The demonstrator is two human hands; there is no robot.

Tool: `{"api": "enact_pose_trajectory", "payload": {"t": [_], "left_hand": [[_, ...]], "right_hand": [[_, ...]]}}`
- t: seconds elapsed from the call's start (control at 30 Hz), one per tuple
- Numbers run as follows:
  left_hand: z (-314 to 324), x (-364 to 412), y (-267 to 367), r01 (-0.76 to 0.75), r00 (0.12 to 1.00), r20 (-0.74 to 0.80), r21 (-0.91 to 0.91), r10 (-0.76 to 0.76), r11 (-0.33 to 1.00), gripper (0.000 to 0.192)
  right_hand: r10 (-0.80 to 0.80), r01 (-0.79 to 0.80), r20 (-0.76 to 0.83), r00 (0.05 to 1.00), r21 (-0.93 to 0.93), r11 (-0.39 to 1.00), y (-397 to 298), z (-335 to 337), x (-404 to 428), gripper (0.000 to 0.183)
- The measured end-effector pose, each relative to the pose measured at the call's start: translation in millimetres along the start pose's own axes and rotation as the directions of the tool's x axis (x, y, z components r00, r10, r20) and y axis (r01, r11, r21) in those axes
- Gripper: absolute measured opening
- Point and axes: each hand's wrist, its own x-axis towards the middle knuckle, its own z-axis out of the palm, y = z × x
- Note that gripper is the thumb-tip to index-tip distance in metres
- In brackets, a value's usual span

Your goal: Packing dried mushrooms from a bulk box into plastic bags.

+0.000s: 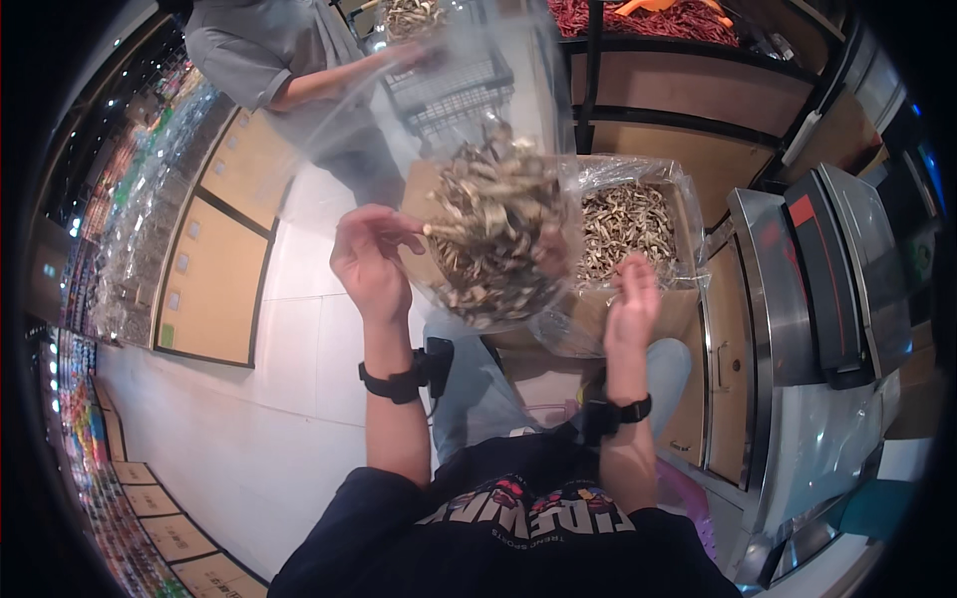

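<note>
A clear plastic bag of dried, sliced mushroom-like pieces [497, 224] is in front of me, blurred by motion, its upper part rising towards the top of the view. My left hand [377, 254] is at the bag's left side, fingers bent towards it; whether they grip the film is unclear. To the right of the bag, my right hand [634, 303] is raised with its fingers extended, near the front edge of a cardboard box [635, 318]. Lined with clear plastic, this box holds more of the same dried pieces [628, 232].
Another person [254, 52] in a grey shirt stands at the upper left, an arm reaching towards the bag's top. Behind the bag is a wire shopping cart [463, 97]. Dried red chillies [673, 26] fill a bin at the top right. A scale-like machine [830, 276] stands at right.
</note>
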Motion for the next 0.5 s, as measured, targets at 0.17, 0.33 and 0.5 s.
{"api": "enact_pose_trajectory", "payload": {"t": [0.17, 0.33, 0.5], "left_hand": [[-2, -8, -14, 0.078, 0.985, 0.156, -0.02, -0.074, 0.997, 0.04], [-8, 0, -12, 0.111, 0.95, 0.304, -0.133, -0.066, 0.985, 0.038], [0, 10, -4, 0.045, 0.997, 0.046, 0.218, -0.056, 0.975, 0.023]], "right_hand": [[-0.259, 0.394, 0.465, 0.847, -0.221, 0.892, -82, 95, 12, 0.041], [-0.164, 0.324, 0.475, 0.864, -0.278, 0.904, -84, 109, 46, 0.031], [-0.293, 0.397, 0.546, 0.785, -0.08, 0.914, -111, 123, 24, 0.02]]}}
